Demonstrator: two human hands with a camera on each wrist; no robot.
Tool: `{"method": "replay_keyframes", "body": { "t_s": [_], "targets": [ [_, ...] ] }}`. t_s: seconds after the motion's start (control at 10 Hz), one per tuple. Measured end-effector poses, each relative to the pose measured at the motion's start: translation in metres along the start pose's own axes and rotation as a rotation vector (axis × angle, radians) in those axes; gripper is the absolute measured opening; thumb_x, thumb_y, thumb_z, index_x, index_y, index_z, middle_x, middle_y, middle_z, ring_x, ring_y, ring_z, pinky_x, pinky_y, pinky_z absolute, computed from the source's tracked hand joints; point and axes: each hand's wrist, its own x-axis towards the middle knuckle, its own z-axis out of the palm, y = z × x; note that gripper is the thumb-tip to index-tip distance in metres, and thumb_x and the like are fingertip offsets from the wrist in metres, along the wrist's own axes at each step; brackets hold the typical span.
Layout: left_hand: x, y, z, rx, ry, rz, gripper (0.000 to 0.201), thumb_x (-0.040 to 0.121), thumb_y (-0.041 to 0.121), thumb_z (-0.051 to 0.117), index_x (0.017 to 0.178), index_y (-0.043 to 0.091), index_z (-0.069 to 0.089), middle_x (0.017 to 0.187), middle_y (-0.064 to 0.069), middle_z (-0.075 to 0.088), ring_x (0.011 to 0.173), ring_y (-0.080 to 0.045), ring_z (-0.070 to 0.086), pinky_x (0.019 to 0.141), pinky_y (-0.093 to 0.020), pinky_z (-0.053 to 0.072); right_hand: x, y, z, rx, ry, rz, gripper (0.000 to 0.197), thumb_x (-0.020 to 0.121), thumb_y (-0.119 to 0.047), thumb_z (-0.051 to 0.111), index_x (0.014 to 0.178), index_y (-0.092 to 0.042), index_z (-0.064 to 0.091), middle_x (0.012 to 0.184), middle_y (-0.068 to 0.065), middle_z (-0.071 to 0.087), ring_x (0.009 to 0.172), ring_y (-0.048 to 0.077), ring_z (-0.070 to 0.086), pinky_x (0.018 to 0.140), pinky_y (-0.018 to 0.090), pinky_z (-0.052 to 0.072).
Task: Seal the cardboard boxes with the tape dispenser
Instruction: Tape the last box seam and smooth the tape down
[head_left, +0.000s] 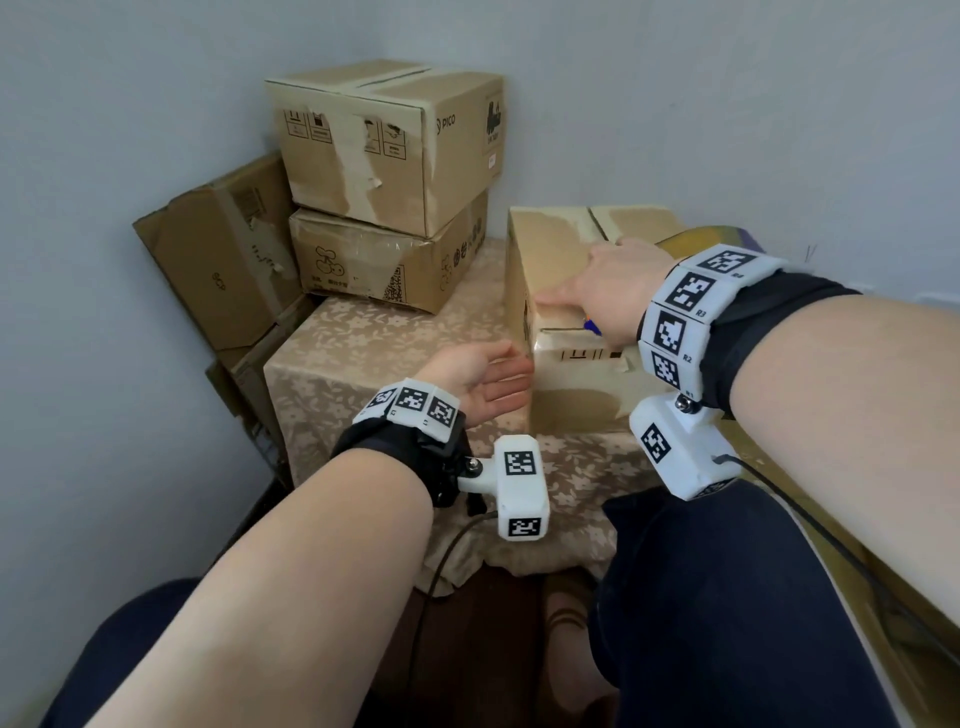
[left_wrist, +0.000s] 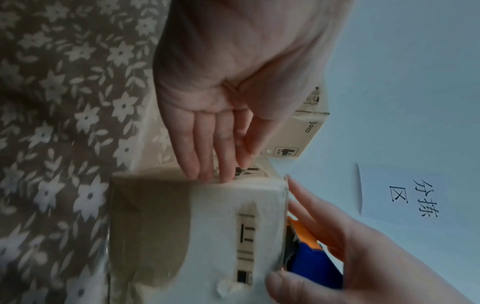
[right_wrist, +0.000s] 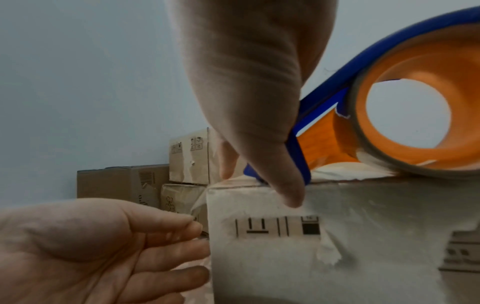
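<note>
Though right hand (head_left: 608, 291) fingers hide most of gripped tape dispenser (right_wrist: 389, 115), left hand (head_left: 483, 379) fingers straight beside box (head_left: 571, 384).

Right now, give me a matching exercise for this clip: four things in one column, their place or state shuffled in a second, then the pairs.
Things
1. tape dispenser
2. left hand
3. PICO box
4. right hand

Places or states
A. top of the stack by the wall
B. palm open beside the near box's corner
C. blue and orange, on the near box's top
D. holds the dispenser on the near box

Pairs: 1-C, 2-B, 3-A, 4-D
</note>
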Motion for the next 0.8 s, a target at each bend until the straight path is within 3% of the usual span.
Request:
{"method": "replay_keyframes", "body": {
  "t_s": [0.3,0.4,0.5,0.6,0.8],
  "targets": [
    [-0.004,-0.021,0.013,-0.082,0.14,0.058,0.019,0.094,0.022,0.056,0.079,0.014,0.064,0.068,0.003,0.058,0.064,-0.012,0.054,0.064,-0.024,0.047,-0.011,-0.006,0.01,0.067,0.05,0.059,0.04,0.098,-0.028,0.041,0.135,-0.038,0.05,0.128,0.017,0.051,0.116,0.042,0.048,0.093,0.05,0.039],
    [-0.005,-0.022,0.017,-0.011,0.178,0.1,0.02,0.094,0.021,0.057,0.076,0.015,0.064,0.064,0.004,0.056,0.062,-0.011,0.051,0.06,-0.023,0.045,-0.007,-0.005,0.007,-0.061,-0.063,0.068,0.043,0.101,-0.029,0.033,0.142,-0.033,0.042,0.13,0.017,0.051,0.12,0.039,0.046,0.092,0.046,0.041],
    [-0.007,-0.024,0.022,0.061,0.188,0.13,0.022,0.094,0.018,0.055,0.073,0.014,0.062,0.063,0.002,0.054,0.059,-0.012,0.047,0.058,-0.023,0.042,-0.01,-0.014,-0.009,-0.156,-0.233,0.056,0.05,0.102,-0.036,0.019,0.151,-0.025,0.024,0.142,0.019,0.041,0.138,0.035,0.028,0.107,0.044,0.029],
    [-0.006,-0.025,0.025,0.107,0.195,0.138,0.023,0.092,0.016,0.055,0.07,0.014,0.06,0.064,0.001,0.053,0.059,-0.013,0.046,0.057,-0.024,0.041,-0.009,-0.012,-0.006,-0.205,-0.255,-0.002,0.072,0.098,-0.003,0.032,0.152,-0.039,0.0,0.141,0.018,0.042,0.134,0.032,0.036,0.114,0.046,0.016],
    [-0.004,-0.026,0.027,0.125,0.151,0.104,0.026,0.091,0.021,0.054,0.066,0.015,0.057,0.063,0.002,0.052,0.06,-0.013,0.047,0.058,-0.025,0.041,-0.004,-0.013,-0.005,-0.204,-0.286,-0.03,0.088,0.092,0.001,0.044,0.15,-0.044,-0.005,0.153,0.007,0.033,0.142,0.03,0.025,0.116,0.052,0.008]
  ]
}}
